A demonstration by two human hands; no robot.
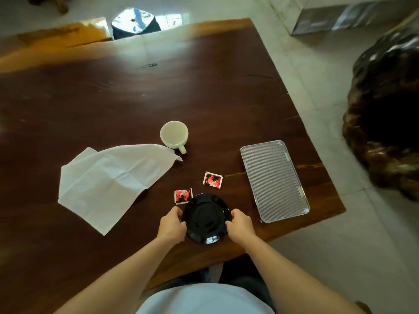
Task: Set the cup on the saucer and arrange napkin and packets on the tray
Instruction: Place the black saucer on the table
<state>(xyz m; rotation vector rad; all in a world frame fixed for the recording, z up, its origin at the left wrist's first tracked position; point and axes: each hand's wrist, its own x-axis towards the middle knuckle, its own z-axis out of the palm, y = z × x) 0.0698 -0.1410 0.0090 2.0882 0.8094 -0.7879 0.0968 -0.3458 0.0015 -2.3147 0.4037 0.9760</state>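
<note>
Both hands closed on the rim of one item: left hand at the left edge, right hand at the right edge of the black saucer, fingers curled over the lip. Whether the saucer rested on the table or was lifted just clear could not be told.

Cup: white, upright, apparently empty, handle toward the person; stood on the table beyond the saucer, well apart from it.

Napkin: white, unfolded and creased, lay flat to the left, one corner near the cup handle.

Packets: two, red and black. Near packet lay just beside the saucer's far left rim, possibly tucked under it. Far packet lay between saucer and tray.

Tray: ribbed, silvery, rectangular, bare, at the right near the table edge.

Step in hand, as judged: positioning the saucer, ahead of any cup placement. Next move would call for settling the saucer level, possibly on the tray, then freeing one hand for the cup handle.

Not legible: packet print; saucer underside; fingertips hidden beneath the rim. Person's forearms and torso cut off at the lower frame.
</note>
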